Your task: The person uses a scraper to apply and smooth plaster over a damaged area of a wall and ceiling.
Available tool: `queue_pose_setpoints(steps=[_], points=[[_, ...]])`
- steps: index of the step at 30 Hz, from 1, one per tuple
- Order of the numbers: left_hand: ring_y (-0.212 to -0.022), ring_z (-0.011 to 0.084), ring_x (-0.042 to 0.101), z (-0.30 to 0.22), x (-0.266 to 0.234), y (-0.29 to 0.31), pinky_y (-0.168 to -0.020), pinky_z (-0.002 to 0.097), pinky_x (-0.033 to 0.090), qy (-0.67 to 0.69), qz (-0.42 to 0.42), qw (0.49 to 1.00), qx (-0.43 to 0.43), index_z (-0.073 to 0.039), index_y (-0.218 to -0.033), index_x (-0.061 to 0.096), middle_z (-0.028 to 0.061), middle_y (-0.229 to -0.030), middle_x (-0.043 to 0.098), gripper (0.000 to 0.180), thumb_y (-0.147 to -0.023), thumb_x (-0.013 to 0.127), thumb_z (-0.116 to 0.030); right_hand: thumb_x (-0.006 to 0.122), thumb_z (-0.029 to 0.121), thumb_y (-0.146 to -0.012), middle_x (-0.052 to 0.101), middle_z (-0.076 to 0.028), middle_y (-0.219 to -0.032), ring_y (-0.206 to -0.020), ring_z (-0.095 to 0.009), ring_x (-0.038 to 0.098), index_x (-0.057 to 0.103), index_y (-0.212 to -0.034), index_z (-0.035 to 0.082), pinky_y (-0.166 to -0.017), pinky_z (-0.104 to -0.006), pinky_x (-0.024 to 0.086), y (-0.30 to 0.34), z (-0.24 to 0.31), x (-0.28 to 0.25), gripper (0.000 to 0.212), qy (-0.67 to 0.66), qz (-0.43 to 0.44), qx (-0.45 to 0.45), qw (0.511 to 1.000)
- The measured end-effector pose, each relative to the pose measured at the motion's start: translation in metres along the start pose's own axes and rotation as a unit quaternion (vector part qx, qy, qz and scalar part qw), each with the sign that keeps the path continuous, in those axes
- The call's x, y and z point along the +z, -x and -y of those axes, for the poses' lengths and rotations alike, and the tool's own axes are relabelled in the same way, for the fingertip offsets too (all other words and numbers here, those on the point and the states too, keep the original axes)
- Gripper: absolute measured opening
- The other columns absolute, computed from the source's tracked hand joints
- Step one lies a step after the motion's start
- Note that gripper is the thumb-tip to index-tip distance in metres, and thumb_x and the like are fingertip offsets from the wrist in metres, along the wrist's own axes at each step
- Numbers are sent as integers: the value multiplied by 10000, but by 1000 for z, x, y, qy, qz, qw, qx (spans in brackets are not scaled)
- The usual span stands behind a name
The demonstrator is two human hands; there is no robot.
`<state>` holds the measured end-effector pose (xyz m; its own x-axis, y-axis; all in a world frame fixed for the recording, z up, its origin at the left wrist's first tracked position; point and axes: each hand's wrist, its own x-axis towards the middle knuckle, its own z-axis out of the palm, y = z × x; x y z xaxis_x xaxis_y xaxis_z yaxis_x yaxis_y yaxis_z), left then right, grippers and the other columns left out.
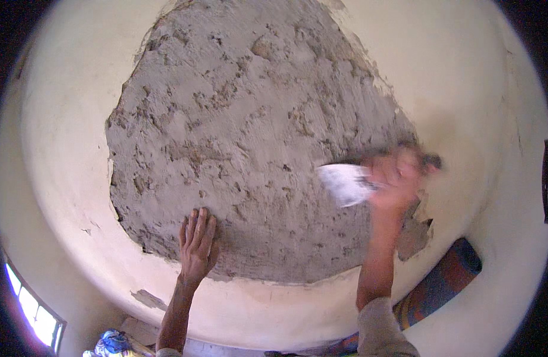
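Head view showed the left hand (198, 243) flat and unclenched on the rough grey plaster patch (244, 137), mid-frame, largely spread yet unsmoothed, while the blurred right hand (398, 178) gripped a white trowel (345, 183) against it.

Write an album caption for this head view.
Left hand flat on rough grey plaster patch; blurred right hand holds white scraper against it.
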<state>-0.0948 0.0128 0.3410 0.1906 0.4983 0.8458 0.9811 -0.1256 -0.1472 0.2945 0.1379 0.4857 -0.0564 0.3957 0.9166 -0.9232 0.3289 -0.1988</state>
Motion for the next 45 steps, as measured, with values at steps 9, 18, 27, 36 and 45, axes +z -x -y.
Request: queue_pose_setpoints(steps=[9, 18, 27, 36, 45], points=[[-1370, 356, 261, 6, 3, 7, -1088, 536, 213, -4, 13, 1000, 6, -62, -1359, 422, 169, -1474, 301, 560, -833, 586, -164, 465, 305, -922, 332, 27, -484, -438, -139, 330, 392, -631, 167, -492, -357, 331, -11, -33, 27, 330, 31, 127, 10, 991], [-1366, 360, 266, 3, 1, 3, -1091, 536, 206, 10, 5, 1000, 0, -69, -1366, 415, 167, -1471, 309, 542, -855, 566, -171, 468, 275, -920, 345, 29, -495, -409, -120, 293, 379, -641, 148, -446, -319, 295, -21, -10, 45, 319, 46, 116, -28, 992], [-1363, 359, 273, 3, 0, 7, -1090, 535, 209, 11, 26, 1000, 0, -67, -1357, 428, 166, -1468, 315, 533, -867, 571, -220, 434, 307, -946, 343, 43, -489, -405, -111, 319, 398, -688, 158, -444, -313, 323, -20, -13, 41, 300, 19, 122, -57, 991], [-1369, 349, 268, 8, -1, 6, -1082, 539, 225, -9, 10, 1000, -1, -83, -1355, 435, 151, -1471, 316, 537, -851, 582, -195, 512, 391, -870, 326, 31, -507, -468, -136, 308, 324, -622, 171, -498, -336, 312, -23, -30, 40, 381, -3, 101, 31, 994], [-1373, 347, 258, 7, -1, 3, -1087, 529, 218, 18, 32, 999, 0, -87, -1371, 410, 146, -1485, 291, 572, -837, 598, -172, 478, 293, -908, 352, 54, -483, -388, -120, 311, 388, -644, 181, -470, -356, 355, -16, -24, 34, 301, 93, 47, -50, 993]])
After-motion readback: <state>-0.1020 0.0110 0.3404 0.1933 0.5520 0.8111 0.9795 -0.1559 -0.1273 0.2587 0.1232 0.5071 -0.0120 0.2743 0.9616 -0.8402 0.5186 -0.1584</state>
